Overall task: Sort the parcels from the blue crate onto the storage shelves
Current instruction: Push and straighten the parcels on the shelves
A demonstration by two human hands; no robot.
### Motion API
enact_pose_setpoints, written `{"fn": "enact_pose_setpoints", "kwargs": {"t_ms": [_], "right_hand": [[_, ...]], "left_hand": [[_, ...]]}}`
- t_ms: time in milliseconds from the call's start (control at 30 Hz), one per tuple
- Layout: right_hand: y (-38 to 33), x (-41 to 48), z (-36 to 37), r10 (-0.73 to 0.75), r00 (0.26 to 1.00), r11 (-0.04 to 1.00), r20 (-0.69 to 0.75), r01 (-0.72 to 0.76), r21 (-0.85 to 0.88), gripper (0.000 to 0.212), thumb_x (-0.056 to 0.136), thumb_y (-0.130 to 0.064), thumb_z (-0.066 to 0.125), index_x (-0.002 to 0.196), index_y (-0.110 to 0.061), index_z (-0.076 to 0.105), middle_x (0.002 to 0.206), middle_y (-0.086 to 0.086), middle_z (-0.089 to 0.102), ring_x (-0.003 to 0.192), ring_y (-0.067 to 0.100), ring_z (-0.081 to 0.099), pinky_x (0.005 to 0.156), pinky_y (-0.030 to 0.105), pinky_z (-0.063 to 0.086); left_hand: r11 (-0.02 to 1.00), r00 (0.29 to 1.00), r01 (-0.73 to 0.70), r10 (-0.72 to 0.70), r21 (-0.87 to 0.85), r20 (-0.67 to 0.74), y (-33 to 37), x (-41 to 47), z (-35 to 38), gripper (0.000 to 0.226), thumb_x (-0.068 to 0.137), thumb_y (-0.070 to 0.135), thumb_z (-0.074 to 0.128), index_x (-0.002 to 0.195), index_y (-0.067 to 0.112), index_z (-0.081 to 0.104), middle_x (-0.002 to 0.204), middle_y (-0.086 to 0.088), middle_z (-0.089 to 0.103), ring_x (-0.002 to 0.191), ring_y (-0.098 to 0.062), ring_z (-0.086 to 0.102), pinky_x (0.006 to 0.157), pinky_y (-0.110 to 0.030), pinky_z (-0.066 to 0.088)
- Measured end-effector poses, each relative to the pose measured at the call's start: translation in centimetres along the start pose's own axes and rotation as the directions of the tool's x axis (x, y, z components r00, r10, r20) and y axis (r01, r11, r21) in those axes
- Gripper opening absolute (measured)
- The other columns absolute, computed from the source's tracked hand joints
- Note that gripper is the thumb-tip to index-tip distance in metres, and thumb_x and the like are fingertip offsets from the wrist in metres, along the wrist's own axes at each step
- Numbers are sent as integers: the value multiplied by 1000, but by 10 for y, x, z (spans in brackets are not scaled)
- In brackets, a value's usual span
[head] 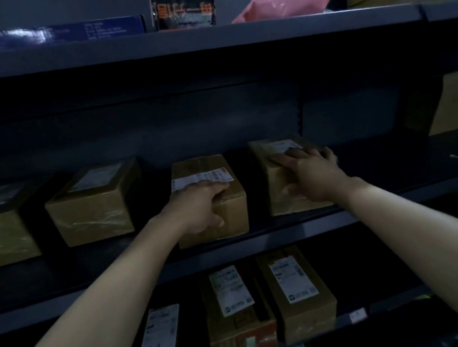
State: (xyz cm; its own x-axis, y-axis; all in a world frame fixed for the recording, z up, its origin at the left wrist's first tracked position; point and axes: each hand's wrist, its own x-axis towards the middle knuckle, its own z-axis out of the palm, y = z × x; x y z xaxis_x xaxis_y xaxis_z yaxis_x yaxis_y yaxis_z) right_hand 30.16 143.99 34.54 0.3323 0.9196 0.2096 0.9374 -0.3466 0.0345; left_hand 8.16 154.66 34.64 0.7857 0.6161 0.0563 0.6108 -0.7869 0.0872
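Note:
Both my arms reach into the middle shelf (264, 243) of a dark metal rack. My left hand (200, 209) grips the front top corner of a brown cardboard parcel (228, 213) with a white label, thumb on its front face and fingers curled over the top. My right hand (310, 174) lies on top of a second brown parcel (280, 192) just to the right, fingers spread over its top and far edge. The two parcels stand side by side with a small gap between them. The blue crate is out of view.
Two more taped cardboard boxes (93, 206) stand to the left on the same shelf. The top shelf (168, 44) holds an orange-and-black box (181, 1), a pink bag (283, 0) and a carton. Several labelled parcels (297, 292) fill the lower shelf.

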Motion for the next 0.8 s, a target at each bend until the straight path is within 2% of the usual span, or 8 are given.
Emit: {"fn": "enact_pose_setpoints", "kwargs": {"t_ms": [133, 533, 667, 800], "right_hand": [[6, 17, 3, 17, 1000, 1000, 1, -17, -4, 76, 92, -43, 57, 152, -41, 11, 160, -4, 16, 145, 28, 15, 115, 55, 6], [23, 44, 14, -10, 999, 1000, -52, 9, -26, 74, 92, -42, 57, 152, -40, 13, 159, -3, 19, 144, 28, 17, 115, 53, 10], [34, 55, 20, -13, 998, 999, -66, 11, -33, 73, 91, -42, 57, 151, -39, 16, 157, -2, 23, 142, 28, 21, 115, 54, 12], [45, 62, 22, -30, 997, 999, -67, 28, -42, 72, 91, -42, 57, 150, -40, 15, 157, -1, 24, 142, 29, 22, 114, 53, 14]], "left_hand": [[1000, 1000, -15, 15, -14, 2, -3, 24, 1, 81, 83, 32, 69, 149, 30, 21, 156, 2, 24, 140, -19, 25, 114, -34, 25], [1000, 1000, 3, -3, 17, -18, 1, 62, 9, 79, 85, 30, 66, 150, 30, 20, 156, -1, 23, 140, -24, 26, 114, -43, 26], [999, 999, 36, -36, -12, -33, 8, 69, 11, 77, 86, 26, 66, 150, 28, 22, 157, -1, 22, 140, -23, 25, 116, -36, 21], [996, 996, 87, -88, -18, -22, 16, 74, 12, 77, 86, 27, 65, 150, 30, 21, 157, 0, 20, 141, -23, 23, 116, -37, 20]]}}
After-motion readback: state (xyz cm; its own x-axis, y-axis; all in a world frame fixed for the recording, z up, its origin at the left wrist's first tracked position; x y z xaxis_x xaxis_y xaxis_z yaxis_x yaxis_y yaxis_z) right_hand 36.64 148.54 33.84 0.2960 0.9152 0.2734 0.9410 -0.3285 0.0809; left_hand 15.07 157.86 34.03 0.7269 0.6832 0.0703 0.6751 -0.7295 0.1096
